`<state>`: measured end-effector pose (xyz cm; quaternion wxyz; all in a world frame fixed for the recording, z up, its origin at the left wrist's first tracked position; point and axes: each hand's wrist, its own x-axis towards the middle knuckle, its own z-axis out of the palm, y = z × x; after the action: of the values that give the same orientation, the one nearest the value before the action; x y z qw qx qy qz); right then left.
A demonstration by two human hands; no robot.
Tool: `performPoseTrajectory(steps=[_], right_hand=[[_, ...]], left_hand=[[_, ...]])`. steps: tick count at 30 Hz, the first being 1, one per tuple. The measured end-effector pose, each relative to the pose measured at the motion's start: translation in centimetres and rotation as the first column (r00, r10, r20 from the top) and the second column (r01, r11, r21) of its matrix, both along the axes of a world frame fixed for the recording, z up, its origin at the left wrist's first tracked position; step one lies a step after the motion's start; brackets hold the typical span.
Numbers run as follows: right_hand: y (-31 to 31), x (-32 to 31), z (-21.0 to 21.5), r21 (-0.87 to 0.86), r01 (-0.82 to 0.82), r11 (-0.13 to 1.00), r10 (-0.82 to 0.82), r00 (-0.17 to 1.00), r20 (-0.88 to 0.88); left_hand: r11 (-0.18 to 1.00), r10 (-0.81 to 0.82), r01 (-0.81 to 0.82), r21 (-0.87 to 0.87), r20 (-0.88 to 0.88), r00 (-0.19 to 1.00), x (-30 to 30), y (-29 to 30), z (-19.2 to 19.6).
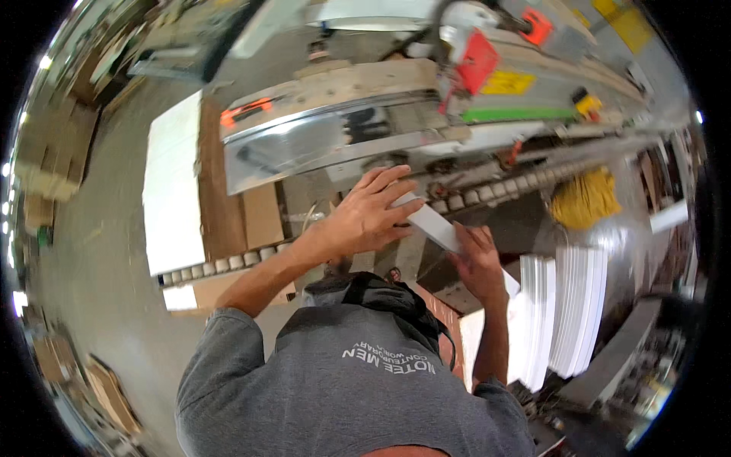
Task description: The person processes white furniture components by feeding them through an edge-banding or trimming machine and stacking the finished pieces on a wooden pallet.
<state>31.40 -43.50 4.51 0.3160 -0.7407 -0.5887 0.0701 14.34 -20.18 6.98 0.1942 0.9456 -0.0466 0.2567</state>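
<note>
A short white strip (434,226) slants across the space in front of my body. My right hand (478,260) is closed round its near right end. My left hand (371,209) is at the strip's far left end, with its fingers stretched out and spread; the fingertips overlap that end, and whether they press on it I cannot make out. Just beyond my left hand lies the shiny metal bed (293,148) of a machine. Stacks of long white strips (537,320) stand beside my right forearm.
A roller track (518,185) runs along the machine's near side. An orange tool (247,112) lies on the metal bed's far edge, and a red guard (477,61) stands farther right. White panels (173,183) are at left, a yellow bag or cloth (586,199) at right.
</note>
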Motion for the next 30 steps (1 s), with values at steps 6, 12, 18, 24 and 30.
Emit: performPoseTrajectory(steps=[6, 12, 18, 24, 30], right_hand=[[13.1, -2.2, 0.2, -0.013, -0.334, 0.942, 0.334, 0.941, 0.046], [23.4, -5.2, -2.3, 0.132, -0.304, 0.943, 0.286, 0.947, 0.144], [25.4, -8.1, -5.3, 0.15, 0.115, 0.982, -0.019, 0.85, -0.526], [29.4, -8.6, -8.5, 0.148, 0.251, 0.957, 0.035, 0.404, -0.914], [31.7, -8.6, -9.0, 0.13, 0.227, 0.965, 0.006, 0.478, -0.879]], left_hand=[[0.973, 0.222, -0.215, 0.084, -0.079, 0.972, -8.9, 8.1, -0.7], [0.907, 0.422, -0.422, -0.003, 0.023, 0.906, -14.3, 13.9, -5.4], [0.849, 0.528, -0.525, -0.06, 0.061, 0.847, -14.8, 19.8, -10.7], [0.727, 0.679, -0.686, -0.031, 0.186, 0.711, -13.6, 21.7, -9.5], [0.546, 0.836, -0.834, -0.077, 0.102, 0.538, -17.9, 22.3, -11.1]])
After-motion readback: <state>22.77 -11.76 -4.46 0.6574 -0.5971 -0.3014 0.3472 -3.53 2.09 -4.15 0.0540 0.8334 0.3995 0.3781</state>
